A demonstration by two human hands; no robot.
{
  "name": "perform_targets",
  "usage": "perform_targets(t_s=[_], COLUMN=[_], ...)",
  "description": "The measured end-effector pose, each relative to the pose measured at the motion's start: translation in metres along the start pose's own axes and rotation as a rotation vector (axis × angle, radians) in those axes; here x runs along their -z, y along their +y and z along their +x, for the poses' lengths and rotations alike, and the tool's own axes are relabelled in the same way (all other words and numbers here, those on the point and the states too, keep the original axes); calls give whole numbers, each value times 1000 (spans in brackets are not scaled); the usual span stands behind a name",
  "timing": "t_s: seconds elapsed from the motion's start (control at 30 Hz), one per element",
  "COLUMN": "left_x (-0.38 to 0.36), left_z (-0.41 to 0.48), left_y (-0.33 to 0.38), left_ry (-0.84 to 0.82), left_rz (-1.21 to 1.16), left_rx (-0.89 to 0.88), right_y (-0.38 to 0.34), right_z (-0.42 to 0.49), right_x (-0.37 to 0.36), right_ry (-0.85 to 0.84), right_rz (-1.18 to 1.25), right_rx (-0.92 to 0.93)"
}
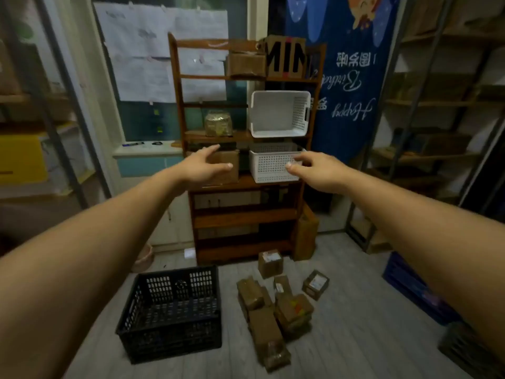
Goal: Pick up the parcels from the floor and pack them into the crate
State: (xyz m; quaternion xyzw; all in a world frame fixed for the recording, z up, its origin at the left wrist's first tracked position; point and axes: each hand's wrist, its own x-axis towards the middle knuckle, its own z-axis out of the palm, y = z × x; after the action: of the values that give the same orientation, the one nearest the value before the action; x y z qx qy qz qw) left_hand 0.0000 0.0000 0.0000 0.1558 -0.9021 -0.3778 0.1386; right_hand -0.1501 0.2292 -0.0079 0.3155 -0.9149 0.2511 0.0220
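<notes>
Grey plank floor fills the near ground of a dim storeroom. On it, low and left, stands a black slatted crate (175, 340), and nothing can be seen inside it. Just to its right, with a strip of bare floor between, lies a loose heap of brown parcels (265, 324), some resting on others. Two small boxes (270, 262) sit apart at the far edge of the heap.

Two bare forearms reach out from the bottom corners. The left hand (203, 166) and right hand (314, 168) hang in the air at shelf height, well above the parcels. Each grip is apart, with fingers spread and holding nothing.

Behind the hands stands a wooden shelf unit (243, 217) with a cardboard box (226, 160) and a white basket (270, 170) on one shelf, and a second white basket (278, 113) tilted on the shelf above. A blue banner (349, 77) and papered window close the back wall.

No parcel looks packed yet. Risks from here: the hands line up with the shelf rather than the floor, so a forward reach could knock the lower basket or take the shelf box by mistake. Pulling a parcel from under the heap could tumble the others — and in the low light a small box is easy to miss.
</notes>
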Motion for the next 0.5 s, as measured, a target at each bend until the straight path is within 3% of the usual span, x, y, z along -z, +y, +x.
perform_targets(t_s=[0.2,0.5], left_x=[-58,-125], left_z=[49,149], left_y=[7,-55], left_ry=[-24,-180], left_rz=[-20,-1], left_rx=[45,108], right_y=[70,133], right_z=[24,91], right_x=[0,-65], right_ry=[-67,-178], right_rz=[-36,20], right_rx=[-84,-186])
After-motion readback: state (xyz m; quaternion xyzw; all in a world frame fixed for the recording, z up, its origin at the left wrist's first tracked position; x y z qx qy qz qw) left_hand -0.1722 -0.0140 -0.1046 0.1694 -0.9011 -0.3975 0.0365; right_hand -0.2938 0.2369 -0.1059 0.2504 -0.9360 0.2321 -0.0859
